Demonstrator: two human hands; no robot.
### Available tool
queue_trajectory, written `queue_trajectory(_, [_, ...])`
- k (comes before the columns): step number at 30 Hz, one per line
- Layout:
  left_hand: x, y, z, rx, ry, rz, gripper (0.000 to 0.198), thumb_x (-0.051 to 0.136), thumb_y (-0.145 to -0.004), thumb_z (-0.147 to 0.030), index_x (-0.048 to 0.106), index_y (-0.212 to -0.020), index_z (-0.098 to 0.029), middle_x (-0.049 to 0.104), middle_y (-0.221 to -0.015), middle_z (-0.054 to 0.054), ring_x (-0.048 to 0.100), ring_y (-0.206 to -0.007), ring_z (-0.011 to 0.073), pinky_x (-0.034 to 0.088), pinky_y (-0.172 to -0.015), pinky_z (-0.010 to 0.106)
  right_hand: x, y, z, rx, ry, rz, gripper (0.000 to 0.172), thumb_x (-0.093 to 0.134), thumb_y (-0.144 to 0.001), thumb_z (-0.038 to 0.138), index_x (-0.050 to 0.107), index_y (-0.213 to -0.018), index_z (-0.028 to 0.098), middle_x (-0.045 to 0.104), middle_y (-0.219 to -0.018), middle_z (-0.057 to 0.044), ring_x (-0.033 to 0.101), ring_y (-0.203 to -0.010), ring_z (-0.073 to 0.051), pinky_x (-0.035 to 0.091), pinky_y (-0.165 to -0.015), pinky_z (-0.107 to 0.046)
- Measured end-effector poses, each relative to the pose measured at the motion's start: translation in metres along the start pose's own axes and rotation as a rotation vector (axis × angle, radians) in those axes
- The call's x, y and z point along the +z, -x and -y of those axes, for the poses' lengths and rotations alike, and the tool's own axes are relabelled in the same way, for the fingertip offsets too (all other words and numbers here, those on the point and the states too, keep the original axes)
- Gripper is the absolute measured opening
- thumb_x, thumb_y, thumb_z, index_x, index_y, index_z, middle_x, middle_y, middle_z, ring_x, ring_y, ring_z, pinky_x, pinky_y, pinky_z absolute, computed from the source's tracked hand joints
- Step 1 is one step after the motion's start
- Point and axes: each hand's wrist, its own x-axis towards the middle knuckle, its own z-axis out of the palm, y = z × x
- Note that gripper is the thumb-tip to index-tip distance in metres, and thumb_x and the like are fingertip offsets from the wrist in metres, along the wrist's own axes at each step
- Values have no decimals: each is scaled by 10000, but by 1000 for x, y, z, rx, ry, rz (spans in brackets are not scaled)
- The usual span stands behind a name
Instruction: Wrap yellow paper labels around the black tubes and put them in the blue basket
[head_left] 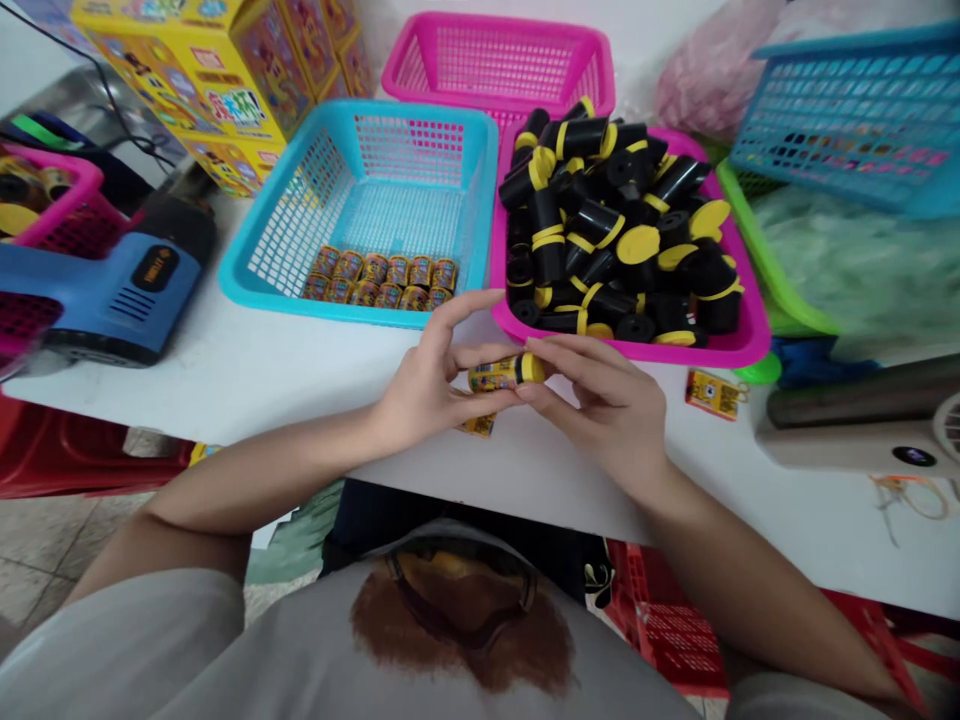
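Between my hands is a small labelled cylinder (501, 374) with a yellow cap at its right end. My left hand (427, 375) grips it from the left, and my right hand (600, 395) pinches the capped end. A printed yellow tag (478, 426) lies on the white table (247, 400) just below my hands, partly hidden. Ahead of my right hand, a magenta basket (630, 347) is heaped with black cylinders (592, 225) with yellow bands and loose yellow caps. A cyan basket (285, 290) to the left holds rows of labelled cylinders (379, 280).
A blue power tool (124, 290) lies at the table's left, near a small pink basket (75, 225). Printed yellow boxes (232, 90) stand behind it. Farther back are an empty pink basket (499, 65) and a blue basket (855, 125). A yellow tag (712, 394) and a beige appliance (855, 420) lie right.
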Motion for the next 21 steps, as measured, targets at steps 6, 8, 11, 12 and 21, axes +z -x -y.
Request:
queue_trajectory(6, [2,-6,-8,-196,199,-42,1106,962,-721,-496,276,-1569,-317,818,-1101,80,824,-922,274,670,-801,377,-1,1,3,-332,235,-35,426,564,-1070,309,612,-1493,299,733,-1205,-90,734,-1108,-224,641,-949,-371])
queue_trajectory(8, [1,-8,-9,-241,265,-50,1121,968,-713,-494,260,-1562,-311,827,-1039,58,826,-889,266,659,-765,351,1,1,4,-374,269,6,541,598,-1054,387,509,-1572,264,719,-1275,-108,723,-1159,-244,633,-988,-388])
queue_trajectory(11, [2,-9,-7,-260,345,-13,1126,987,-687,-473,238,-1514,-325,818,-1004,11,819,-848,217,636,-747,300,8,3,5,-401,356,-25,738,768,-944,373,443,-1595,249,715,-1285,-110,714,-1171,-272,638,-983,-415])
queue_trajectory(12, [3,-9,-6,-258,366,15,1096,984,-693,-471,237,-1482,-330,807,-1004,-8,813,-833,193,630,-741,283,10,4,5,-401,391,-58,747,780,-928,326,439,-1588,249,719,-1266,-104,715,-1159,-273,641,-972,-420])
queue_trajectory(21, [18,4,-8,-208,364,403,629,755,-944,-415,262,-1328,-340,656,-777,-111,752,-661,133,621,-598,238,20,13,17,-469,373,-28,540,670,-963,246,505,-1476,204,734,-1165,-124,731,-1122,-275,673,-936,-449])
